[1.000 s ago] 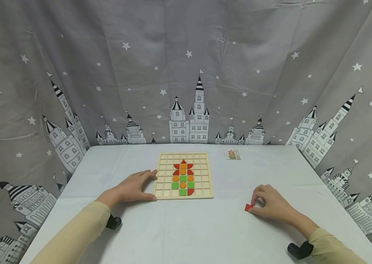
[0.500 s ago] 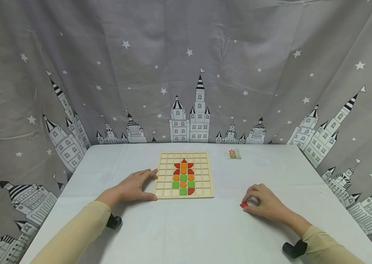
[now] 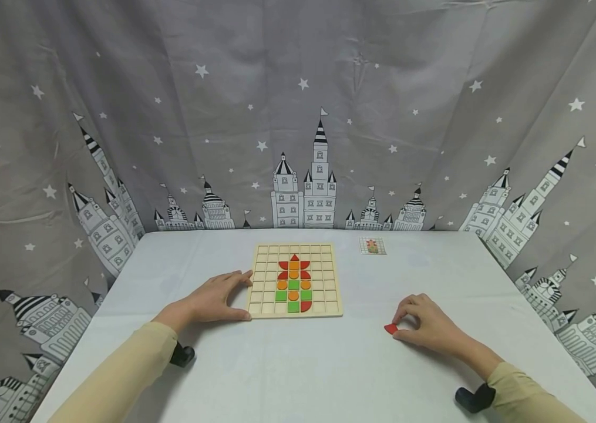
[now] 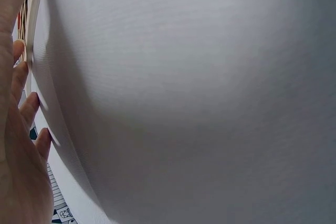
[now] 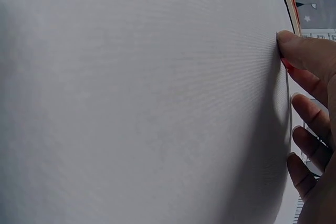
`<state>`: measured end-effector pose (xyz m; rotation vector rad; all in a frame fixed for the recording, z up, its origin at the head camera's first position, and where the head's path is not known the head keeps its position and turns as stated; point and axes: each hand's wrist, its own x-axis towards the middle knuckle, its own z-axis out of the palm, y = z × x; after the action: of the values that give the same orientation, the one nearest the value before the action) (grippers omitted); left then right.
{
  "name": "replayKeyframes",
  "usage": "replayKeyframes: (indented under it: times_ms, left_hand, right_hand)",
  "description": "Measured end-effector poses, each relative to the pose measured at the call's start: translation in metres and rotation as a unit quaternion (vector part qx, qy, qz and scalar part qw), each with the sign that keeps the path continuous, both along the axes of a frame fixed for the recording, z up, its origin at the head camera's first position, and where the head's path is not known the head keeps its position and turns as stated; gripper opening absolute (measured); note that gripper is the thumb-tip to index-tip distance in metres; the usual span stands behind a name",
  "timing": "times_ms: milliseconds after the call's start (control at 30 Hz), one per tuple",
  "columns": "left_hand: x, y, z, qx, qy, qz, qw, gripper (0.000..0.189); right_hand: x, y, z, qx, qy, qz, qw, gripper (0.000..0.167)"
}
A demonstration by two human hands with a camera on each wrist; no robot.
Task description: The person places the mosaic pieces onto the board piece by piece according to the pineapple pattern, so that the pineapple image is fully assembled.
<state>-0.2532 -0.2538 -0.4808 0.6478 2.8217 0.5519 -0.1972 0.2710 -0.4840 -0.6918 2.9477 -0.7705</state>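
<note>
A wooden grid board point(image 3: 324, 296) lies mid-table, carrying red, orange and green tiles in a flower-like pattern. At its left edge is my left hand point(image 3: 213, 298), thumb by the near corner and fingertips touching the side higher up. To the right of the board, my right hand point(image 3: 427, 326) pinches a red tile point(image 3: 390, 329) between thumb and forefinger, low over the table. That tile shows a curved edge, and the fingertips cover part of it. In the right wrist view, the red tile point(image 5: 285, 63) is mostly hidden behind the thumb, with the other fingers spread loosely below.
A small pattern card point(image 3: 372, 246) showing a similar coloured figure lies behind and right of the board. White cloth covers the table point(image 3: 298, 370). A grey curtain point(image 3: 298, 117) with castles and stars hangs along the far edge.
My right hand has shifted slightly left with the red tile, which has turned from a square-looking outline to a curved one. My left hand stays at the board's edge.
</note>
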Motion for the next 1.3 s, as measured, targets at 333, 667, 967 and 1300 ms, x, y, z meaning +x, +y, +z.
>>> replayKeyframes:
  times_ms: [333,667,967,1300]
  left_hand:
    - [-0.0002,-0.0006,-0.0005,0.007,0.003,-0.006,1.0,0.093]
    - [0.0,-0.0012,-0.0011,0.01,0.007,-0.01,0.9999,0.092]
    - [-0.0013,-0.0013,-0.002,0.005,0.006,-0.009,0.9999,0.093]
    - [-0.0006,-0.0002,-0.0018,0.006,0.0,-0.004,1.0,0.096]
  right_hand:
    - [0.0009,-0.0009,0.0002,-0.002,0.006,0.002,1.0,0.026]
    - [-0.0001,-0.0006,-0.0046,-0.004,0.019,-0.001,0.9998,0.027]
    - [0.0017,-0.0011,-0.0029,-0.012,0.013,-0.002,0.9999,0.027]
    - [0.0031,0.0035,-0.0034,-0.031,-0.018,0.003,0.9993,0.026]
